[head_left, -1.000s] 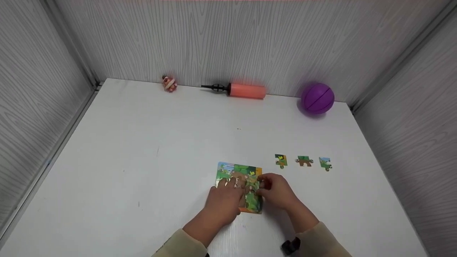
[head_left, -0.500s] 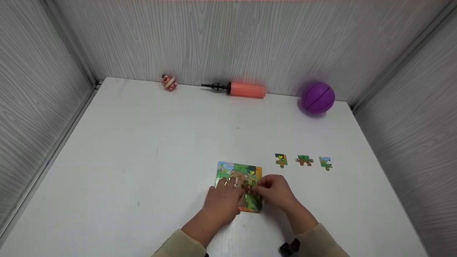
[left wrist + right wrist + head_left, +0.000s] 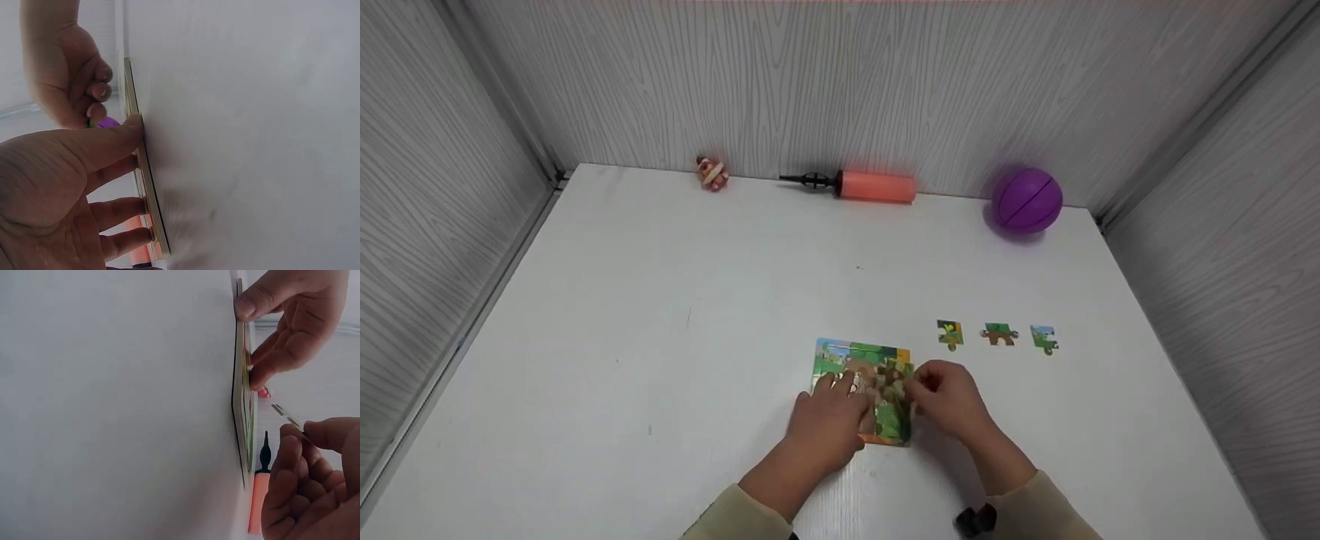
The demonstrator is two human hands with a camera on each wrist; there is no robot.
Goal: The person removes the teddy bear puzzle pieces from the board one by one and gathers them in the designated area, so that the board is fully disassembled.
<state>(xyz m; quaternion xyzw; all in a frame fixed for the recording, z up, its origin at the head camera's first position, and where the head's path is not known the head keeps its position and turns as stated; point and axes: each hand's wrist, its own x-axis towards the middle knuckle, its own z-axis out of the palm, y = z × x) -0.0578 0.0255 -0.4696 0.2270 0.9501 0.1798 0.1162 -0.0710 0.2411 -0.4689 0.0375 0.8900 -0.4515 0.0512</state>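
Observation:
A jigsaw puzzle board (image 3: 891,424) with a bright animal picture in green, brown and orange lies flat on the white table. My left hand (image 3: 829,420) rests on its left part with fingers spread; the left wrist view shows the thumb (image 3: 134,130) against the board's edge. Between thumb and fingertips my right hand (image 3: 952,401) pinches a puzzle piece (image 3: 289,418). That piece is tilted and held above the board's right side, clear of it in the right wrist view. Part of the picture is hidden under my left hand.
Three loose puzzle pieces, one with a yellow patch (image 3: 950,334), one green and brown (image 3: 1000,334) and one blue and green (image 3: 1044,339), lie beyond my right hand. Along the back wall are a small figurine (image 3: 712,173), an orange hand pump (image 3: 876,187) and a purple ball (image 3: 1027,200).
The right hand has drawn back slightly to the right from the board, lifting the puzzle piece, which now shows tilted in its fingers. The left hand stays on the board.

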